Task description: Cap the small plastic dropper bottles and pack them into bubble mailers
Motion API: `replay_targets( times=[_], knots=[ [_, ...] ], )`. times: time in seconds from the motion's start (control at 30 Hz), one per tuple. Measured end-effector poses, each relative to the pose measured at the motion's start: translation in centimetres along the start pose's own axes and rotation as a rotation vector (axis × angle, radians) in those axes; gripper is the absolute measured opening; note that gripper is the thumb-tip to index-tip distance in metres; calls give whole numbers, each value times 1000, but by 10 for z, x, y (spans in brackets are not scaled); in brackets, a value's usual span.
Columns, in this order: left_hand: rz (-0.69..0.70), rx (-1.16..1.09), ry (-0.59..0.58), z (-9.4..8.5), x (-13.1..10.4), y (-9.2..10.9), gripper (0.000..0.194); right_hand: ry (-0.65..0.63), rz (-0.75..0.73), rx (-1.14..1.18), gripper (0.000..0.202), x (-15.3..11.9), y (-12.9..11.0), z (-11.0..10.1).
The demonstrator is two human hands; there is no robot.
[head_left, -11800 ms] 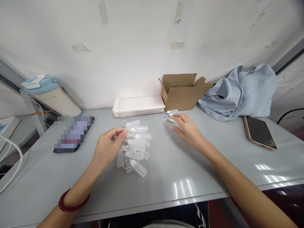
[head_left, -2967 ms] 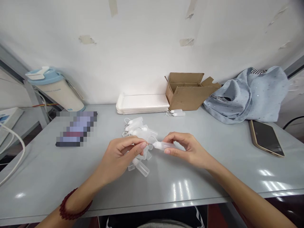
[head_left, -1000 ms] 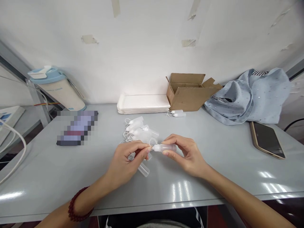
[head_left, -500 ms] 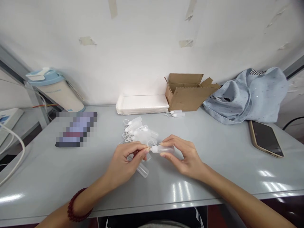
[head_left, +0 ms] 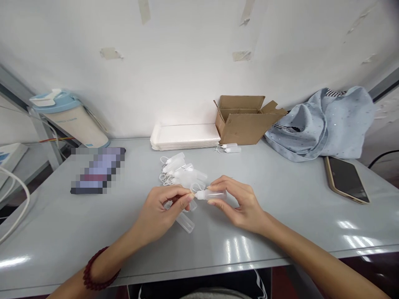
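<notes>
My right hand [head_left: 241, 203] holds a small clear plastic dropper bottle [head_left: 217, 194] lengthwise between thumb and fingers, its white nozzle pointing left. Thumb and forefinger of my left hand [head_left: 165, 207] are pinched at the nozzle's tip; whatever lies between them is mostly covered. A thin white loop [head_left: 196, 187] rises beside the nozzle. Just behind my hands is a pile of similar bottles [head_left: 179, 168] with white loops. One more clear bottle [head_left: 186, 223] lies on the grey table below my left hand, partly hidden by it.
Against the wall stand a stack of white trays [head_left: 187, 136] and an open cardboard box [head_left: 246, 126], with a few small bottles [head_left: 232, 148] before it. A tumbler [head_left: 73, 120] and pixelated phone-like object [head_left: 99, 170] are left; a blue cloth bag [head_left: 324, 124] and phone [head_left: 347, 178] right.
The whole view has shifted slightly, so everything sits a little further left. Both hands keep the same hold on the dropper bottle; the pile looks unchanged.
</notes>
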State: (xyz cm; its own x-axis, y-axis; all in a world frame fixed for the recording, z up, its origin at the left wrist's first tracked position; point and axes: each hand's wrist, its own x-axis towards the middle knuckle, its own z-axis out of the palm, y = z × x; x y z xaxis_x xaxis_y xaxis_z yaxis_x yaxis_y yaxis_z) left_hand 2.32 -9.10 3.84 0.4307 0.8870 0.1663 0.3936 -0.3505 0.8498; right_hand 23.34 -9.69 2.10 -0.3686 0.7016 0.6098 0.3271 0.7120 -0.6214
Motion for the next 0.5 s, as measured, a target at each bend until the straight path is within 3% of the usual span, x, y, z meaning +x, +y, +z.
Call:
replay_targets(
  times=[0.2, 0.3, 0.5],
  knots=[
    [-67, -17, 30, -14, 3, 0, 36, 27, 57, 38, 10, 4, -2, -3],
    [-95, -24, 48, -16, 3, -1, 31, 40, 68, 36, 10, 4, -1, -4],
    [-55, -34, -25, -9, 3, 0, 20, 15, 69, 39, 12, 3, -1, -2]
  ],
)
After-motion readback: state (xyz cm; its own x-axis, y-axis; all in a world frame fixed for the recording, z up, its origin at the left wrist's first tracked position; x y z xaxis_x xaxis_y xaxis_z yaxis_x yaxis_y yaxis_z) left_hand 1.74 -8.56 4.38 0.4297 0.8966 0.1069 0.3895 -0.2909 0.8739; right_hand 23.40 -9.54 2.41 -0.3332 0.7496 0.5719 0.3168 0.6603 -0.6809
